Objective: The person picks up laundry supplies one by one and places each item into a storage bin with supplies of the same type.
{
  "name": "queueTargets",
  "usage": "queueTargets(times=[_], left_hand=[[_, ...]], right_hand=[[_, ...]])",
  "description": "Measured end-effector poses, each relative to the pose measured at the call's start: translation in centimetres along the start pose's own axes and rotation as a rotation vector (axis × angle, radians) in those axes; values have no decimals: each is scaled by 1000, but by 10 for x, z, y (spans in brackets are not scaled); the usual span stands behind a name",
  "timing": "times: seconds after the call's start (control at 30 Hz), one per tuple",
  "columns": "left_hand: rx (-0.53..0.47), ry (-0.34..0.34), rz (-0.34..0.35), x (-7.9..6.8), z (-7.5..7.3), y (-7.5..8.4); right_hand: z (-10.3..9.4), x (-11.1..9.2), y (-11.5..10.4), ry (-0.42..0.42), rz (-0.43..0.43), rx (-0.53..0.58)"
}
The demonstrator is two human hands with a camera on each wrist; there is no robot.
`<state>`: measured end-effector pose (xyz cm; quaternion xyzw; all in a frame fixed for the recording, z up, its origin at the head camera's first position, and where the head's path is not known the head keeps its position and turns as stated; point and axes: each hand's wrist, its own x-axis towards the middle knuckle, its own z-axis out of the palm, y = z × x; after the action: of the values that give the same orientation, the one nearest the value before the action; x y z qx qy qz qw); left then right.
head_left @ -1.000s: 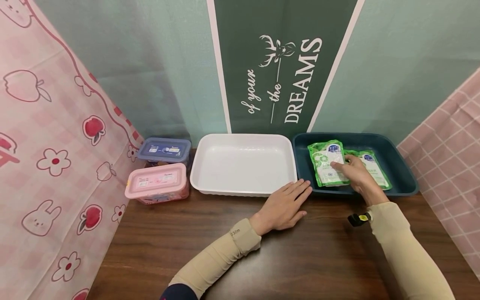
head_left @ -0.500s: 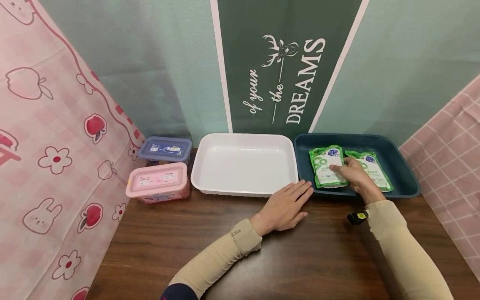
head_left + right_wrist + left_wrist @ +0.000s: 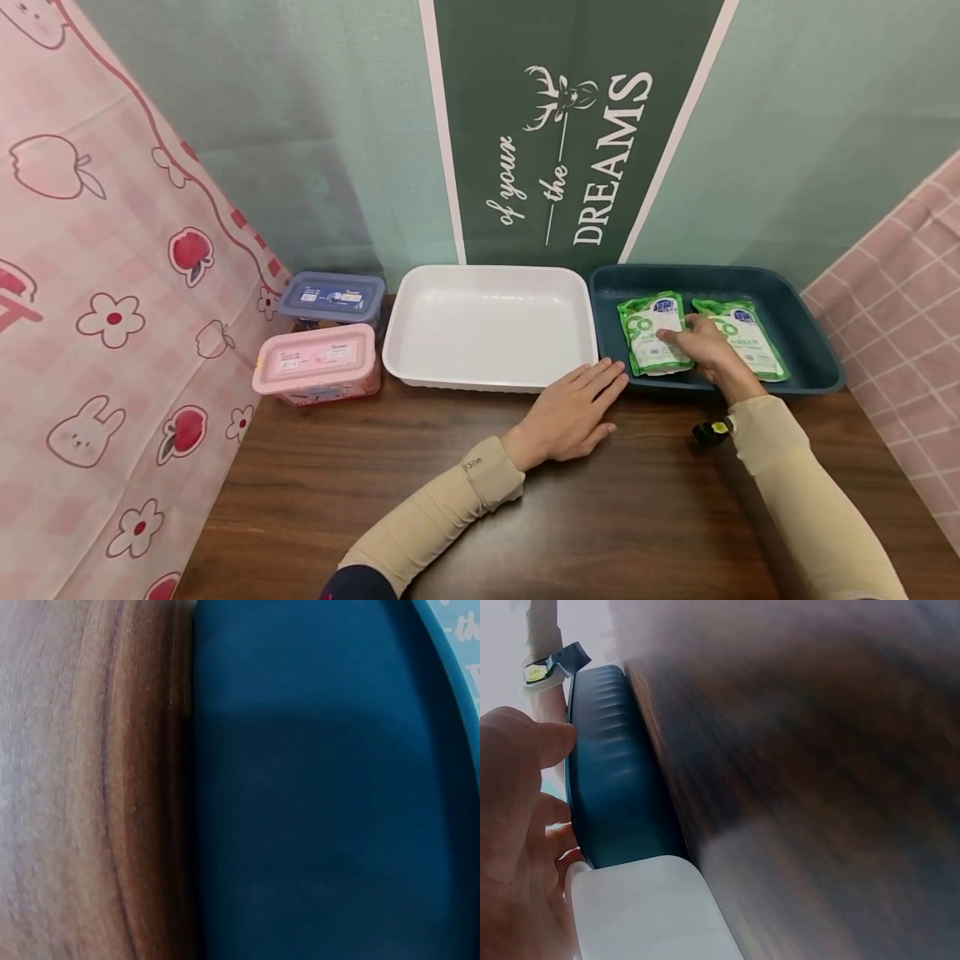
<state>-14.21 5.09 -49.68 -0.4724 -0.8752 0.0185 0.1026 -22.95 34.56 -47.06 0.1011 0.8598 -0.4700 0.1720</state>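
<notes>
In the head view my right hand (image 3: 708, 346) reaches into the dark blue tray (image 3: 813, 367) and pinches the right side of a green-and-white detergent pouch (image 3: 651, 342), thumb on its front. A second, matching detergent pouch (image 3: 752, 346) lies in the tray to the right, partly behind that hand. My left hand (image 3: 567, 417) rests with straight fingers at the front rims, where the white tray (image 3: 491, 337) meets the blue one. The left wrist view shows its fingers (image 3: 551, 742) along the outer wall of the blue tray. The right wrist view shows only tray and table, no hand.
A pink-lidded box (image 3: 318, 362) and a blue-lidded box (image 3: 332, 298) stand left of the white tray. Both trays sit side by side at the back of the wooden table (image 3: 600, 517), against a green hanging cloth (image 3: 315, 167). Pink patterned cloths border both sides.
The pouch in my right hand has come down slightly into the blue tray, then stayed nearly still. My left hand keeps its place; the view has shifted a little.
</notes>
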Motion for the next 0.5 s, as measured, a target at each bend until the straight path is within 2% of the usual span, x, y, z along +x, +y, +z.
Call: queueTargets(times=[0.33, 0.5], left_hand=[[7, -5, -5, 0, 0, 0], [12, 10, -6, 1, 1, 1]], right_hand=[[-5, 6, 1, -26, 38, -122], [-4, 5, 0, 4, 35, -220]])
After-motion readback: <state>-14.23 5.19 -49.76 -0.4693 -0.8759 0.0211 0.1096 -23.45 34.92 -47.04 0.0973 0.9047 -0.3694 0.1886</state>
